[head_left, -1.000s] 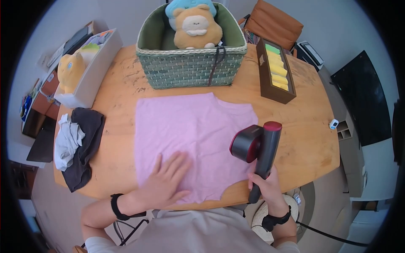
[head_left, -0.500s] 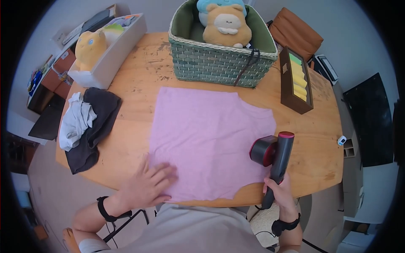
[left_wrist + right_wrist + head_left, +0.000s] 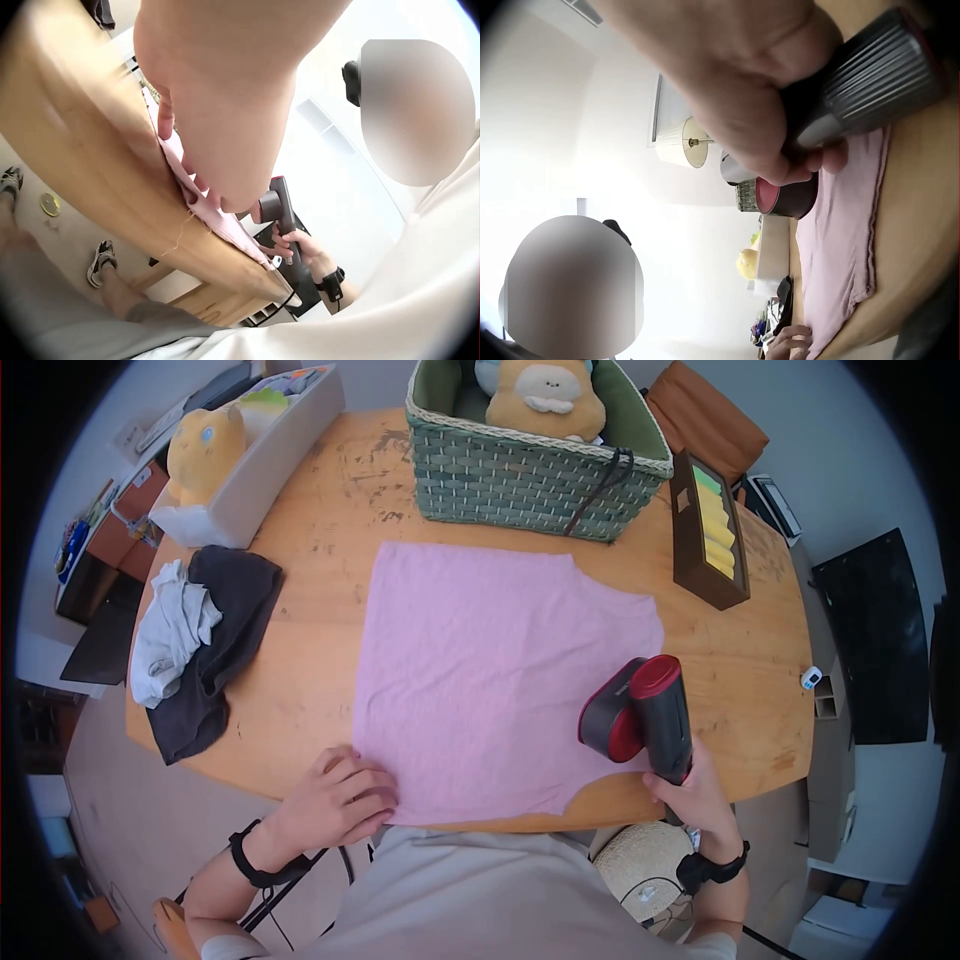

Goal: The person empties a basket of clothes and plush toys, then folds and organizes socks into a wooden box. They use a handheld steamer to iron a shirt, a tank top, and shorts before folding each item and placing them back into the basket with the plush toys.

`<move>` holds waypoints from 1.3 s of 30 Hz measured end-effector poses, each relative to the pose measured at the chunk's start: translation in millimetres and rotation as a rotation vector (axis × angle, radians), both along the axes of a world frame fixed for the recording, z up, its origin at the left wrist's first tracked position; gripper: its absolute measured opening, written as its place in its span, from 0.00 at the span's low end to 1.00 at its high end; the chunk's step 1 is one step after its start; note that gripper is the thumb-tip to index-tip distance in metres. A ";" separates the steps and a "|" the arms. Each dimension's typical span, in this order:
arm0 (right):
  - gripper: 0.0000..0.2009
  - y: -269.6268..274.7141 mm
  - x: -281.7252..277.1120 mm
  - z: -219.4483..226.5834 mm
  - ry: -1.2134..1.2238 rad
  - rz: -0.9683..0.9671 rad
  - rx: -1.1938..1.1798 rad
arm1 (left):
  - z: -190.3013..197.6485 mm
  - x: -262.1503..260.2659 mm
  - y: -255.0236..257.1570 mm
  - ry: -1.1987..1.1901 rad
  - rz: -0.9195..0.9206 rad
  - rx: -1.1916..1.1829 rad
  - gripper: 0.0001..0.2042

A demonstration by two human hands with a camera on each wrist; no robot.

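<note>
Across the middle of the head view spreads a light-brown wooden table (image 3: pixel 290 670), its surface scuffed toward the top. At its centre lies a pink soft-cloth garment (image 3: pixel 470 690), flat but faintly creased, with curved cut-outs toward the right. At upper centre stands a green woven basket (image 3: pixel 500 485) with a pale braided rim. Upper left holds a long smooth white box (image 3: pixel 270 470); below it, a rumpled heap of dark and pale-grey cloth (image 3: pixel 235 610). A narrow brown box (image 3: pixel 685 550) of yellow and green folded pieces sits at upper right.

Right of centre, a black-and-red handheld appliance (image 3: pixel 665 710), with a ribbed handle and rounded head, overlaps the garment; contact is unclear. The right hand (image 3: pixel 700 788) has its fingers wrapped around the handle. The left hand (image 3: pixel 345 797) bends its fingers over the garment's lower-left corner; whether they pinch the cloth cannot be told.

Compared with half a second ago, the left fingers are drawn in more, and the appliance tips its red end further toward the head camera.
</note>
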State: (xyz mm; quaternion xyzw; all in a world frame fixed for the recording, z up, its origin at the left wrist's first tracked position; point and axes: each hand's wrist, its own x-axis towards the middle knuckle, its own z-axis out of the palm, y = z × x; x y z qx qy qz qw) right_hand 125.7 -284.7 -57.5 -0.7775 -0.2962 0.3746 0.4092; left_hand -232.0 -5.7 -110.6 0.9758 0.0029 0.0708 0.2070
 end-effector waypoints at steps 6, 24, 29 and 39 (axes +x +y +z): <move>0.20 18.4 -0.1 30.5 -0.158 0.389 -0.106 | -2.4 -2.9 4.2 0.028 0.150 0.011 0.19; 0.20 153.9 -95.8 6.5 -0.094 0.930 -0.132 | -3.4 -21.4 30.3 0.187 0.219 0.074 0.41; 0.20 164.8 -104.1 0.6 -0.119 0.992 -0.094 | -7.8 -22.3 32.2 0.177 0.229 0.083 0.32; 0.20 156.1 -102.8 -8.3 -0.155 0.998 -0.079 | -18.1 -18.1 18.4 0.155 0.354 0.091 0.28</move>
